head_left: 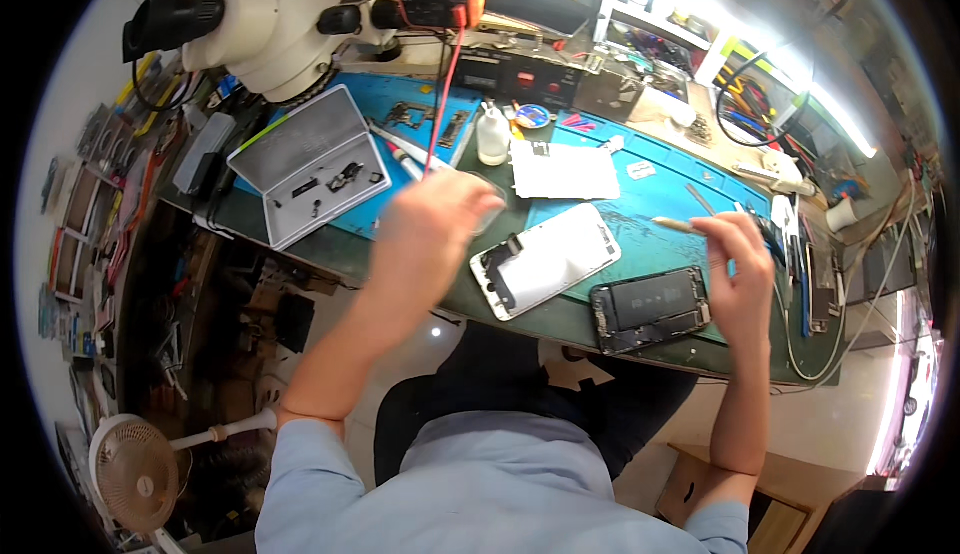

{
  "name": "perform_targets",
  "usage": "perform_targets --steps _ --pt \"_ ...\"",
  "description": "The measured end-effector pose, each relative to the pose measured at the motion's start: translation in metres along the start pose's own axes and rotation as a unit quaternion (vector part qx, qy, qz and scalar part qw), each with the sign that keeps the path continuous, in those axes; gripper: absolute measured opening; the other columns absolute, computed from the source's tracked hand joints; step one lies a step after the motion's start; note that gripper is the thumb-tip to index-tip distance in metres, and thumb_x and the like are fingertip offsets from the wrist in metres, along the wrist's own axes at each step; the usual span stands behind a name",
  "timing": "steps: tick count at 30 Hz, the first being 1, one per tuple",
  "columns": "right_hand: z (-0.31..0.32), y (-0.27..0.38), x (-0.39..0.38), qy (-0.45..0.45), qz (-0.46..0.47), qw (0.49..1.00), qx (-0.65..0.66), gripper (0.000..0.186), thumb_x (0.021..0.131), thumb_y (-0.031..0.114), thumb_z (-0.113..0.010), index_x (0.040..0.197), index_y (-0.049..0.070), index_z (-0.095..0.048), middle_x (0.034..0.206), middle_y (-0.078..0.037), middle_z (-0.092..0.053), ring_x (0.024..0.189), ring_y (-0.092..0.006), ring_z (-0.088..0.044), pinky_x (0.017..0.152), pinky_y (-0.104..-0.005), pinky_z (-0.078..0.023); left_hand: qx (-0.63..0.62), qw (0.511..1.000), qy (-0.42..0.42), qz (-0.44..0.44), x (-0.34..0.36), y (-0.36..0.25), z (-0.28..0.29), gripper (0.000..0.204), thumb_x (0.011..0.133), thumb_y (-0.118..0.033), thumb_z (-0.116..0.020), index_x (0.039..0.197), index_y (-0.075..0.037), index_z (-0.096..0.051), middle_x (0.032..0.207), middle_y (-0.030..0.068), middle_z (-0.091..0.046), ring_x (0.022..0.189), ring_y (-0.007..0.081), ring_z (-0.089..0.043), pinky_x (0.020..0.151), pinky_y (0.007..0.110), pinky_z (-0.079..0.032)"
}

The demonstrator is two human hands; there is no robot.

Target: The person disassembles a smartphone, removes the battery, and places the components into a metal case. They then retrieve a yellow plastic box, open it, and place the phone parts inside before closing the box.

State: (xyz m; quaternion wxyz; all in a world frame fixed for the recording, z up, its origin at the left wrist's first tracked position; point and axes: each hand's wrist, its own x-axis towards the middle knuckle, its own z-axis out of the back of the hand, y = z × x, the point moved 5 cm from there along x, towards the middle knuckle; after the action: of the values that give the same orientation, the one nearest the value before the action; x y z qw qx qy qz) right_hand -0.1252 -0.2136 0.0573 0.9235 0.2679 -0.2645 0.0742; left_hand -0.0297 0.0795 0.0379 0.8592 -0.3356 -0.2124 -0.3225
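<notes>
The right hand (740, 259) has fingers clamped on a slim, tan, stick-like tool (680, 225) above the flat blue mat (665, 246); probably light, stiff, best gripped mid-shaft; the blurred left hand's (440, 216) finger closure cannot be told

Shows white with black patches on the screen panel (555, 259), near-black on the opened phone (650, 304) and tan on the slim tool (678, 225). Spreads bright blue across the mats (635, 219), dark green on the worktop (460, 289) and pale grey in the open case (350, 204). Adds red along the cable (446, 94), light blue on the shirt (505, 474).
</notes>
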Motion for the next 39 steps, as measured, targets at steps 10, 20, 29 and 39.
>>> perform_targets --steps 10,20,29,39 --pt "-0.011 -0.071 0.017 -0.081 -0.032 0.996 -0.021 0.016 0.095 -0.001 -0.056 0.105 -0.002 -0.069 0.095 -0.013 -0.065 0.084 -0.0227 -0.063 0.074 -0.0303 -0.048 0.163 0.981 0.008 0.108 0.002 0.123 0.088 0.013 0.085 -0.006 -0.072 0.095 0.002 -0.072 0.082 0.0126 -0.069 0.067 0.0202 -0.065 0.063 0.031 -0.050" --pt "-0.002 -0.090 0.004 -0.095 -0.074 0.993 -0.006 0.015 0.095 -0.001 -0.056 0.104 -0.002 -0.068 0.094 -0.012 -0.065 0.086 -0.0236 -0.064 0.077 -0.0304 -0.049 0.236 0.966 0.072 0.075 0.017 0.139 0.063 0.015 0.089 -0.011 -0.067 0.100 -0.003 -0.072 0.096 0.0147 -0.070 0.088 0.0362 -0.067 0.077 0.043 -0.053" --pt "0.000 -0.085 0.007 -0.095 -0.054 0.994 0.001 0.016 0.095 -0.001 -0.056 0.105 -0.002 -0.068 0.094 -0.012 -0.065 0.084 -0.0228 -0.062 0.075 -0.0302 -0.048 0.275 0.956 0.061 0.082 0.021 0.129 0.062 0.013 0.090 -0.013 -0.067 0.100 -0.006 -0.071 0.094 0.0130 -0.070 0.088 0.0354 -0.067 0.075 0.042 -0.053" --pt "0.003 -0.089 0.005 -0.108 -0.061 0.992 0.013 0.016 0.094 0.000 -0.057 0.105 -0.001 -0.070 0.094 -0.011 -0.066 0.079 -0.0209 -0.061 0.068 -0.0298 -0.048 0.347 0.936 0.054 -0.024 0.036 0.080 0.055 0.018 0.088 -0.009 -0.066 0.105 -0.006 -0.070 0.096 0.0101 -0.067 0.089 0.0312 -0.064 0.077 0.042 -0.050"
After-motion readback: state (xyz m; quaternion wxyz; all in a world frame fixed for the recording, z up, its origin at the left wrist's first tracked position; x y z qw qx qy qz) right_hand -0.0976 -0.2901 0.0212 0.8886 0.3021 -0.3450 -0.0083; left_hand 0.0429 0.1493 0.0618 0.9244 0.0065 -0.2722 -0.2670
